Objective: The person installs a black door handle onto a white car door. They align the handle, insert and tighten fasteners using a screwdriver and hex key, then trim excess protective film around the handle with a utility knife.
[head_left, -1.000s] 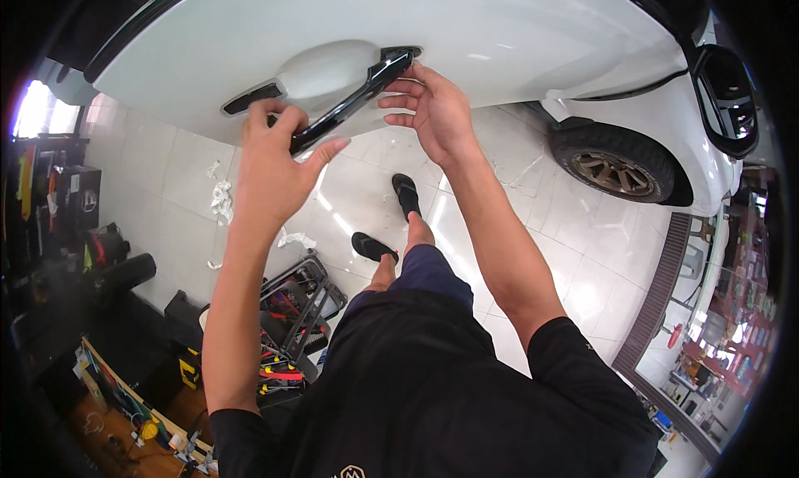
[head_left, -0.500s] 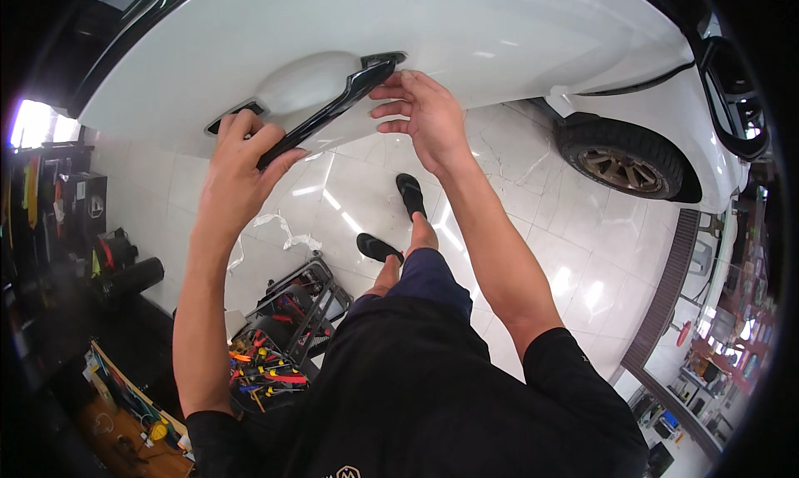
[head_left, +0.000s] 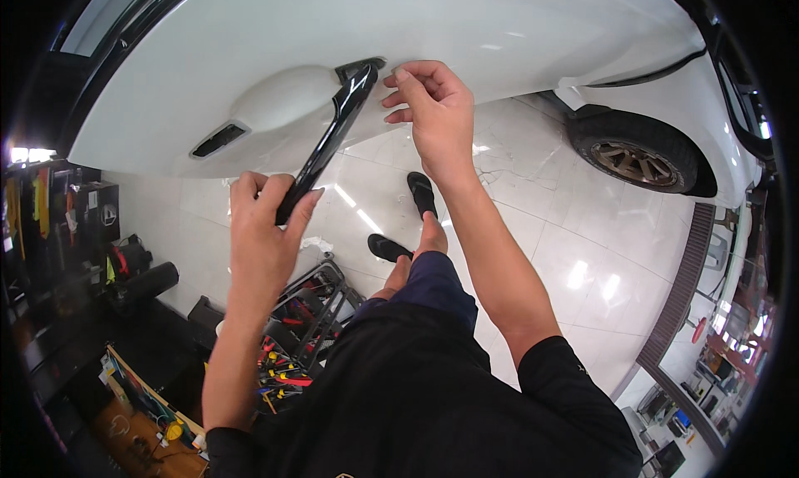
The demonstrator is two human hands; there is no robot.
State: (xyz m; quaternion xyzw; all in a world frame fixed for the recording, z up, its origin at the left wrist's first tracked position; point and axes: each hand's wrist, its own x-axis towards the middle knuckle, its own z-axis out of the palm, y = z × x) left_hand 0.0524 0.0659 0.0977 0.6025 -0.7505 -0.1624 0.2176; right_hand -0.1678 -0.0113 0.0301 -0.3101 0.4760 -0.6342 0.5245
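A black door handle [head_left: 331, 138] sticks out at an angle from a white car door [head_left: 466, 29], its upper end still at the slot beside the handle recess [head_left: 279, 99]. My left hand [head_left: 265, 228] grips the handle's lower end, pulled away from the door. My right hand [head_left: 433, 112] rests its fingertips on the door panel just right of the handle's upper end, fingers bent, holding nothing. A dark open slot [head_left: 218, 138] shows in the door where the handle's other end sat.
The car's front wheel [head_left: 637, 158] is at the right. My legs and black sandals [head_left: 423, 191] stand on a glossy white tiled floor [head_left: 566, 253]. An open tool case [head_left: 300, 328] with red-handled tools lies at my lower left, beside dark shelves [head_left: 58, 228].
The handle's lower end has swung out and down from the door with my left hand. My right hand has stayed at the handle's upper end.
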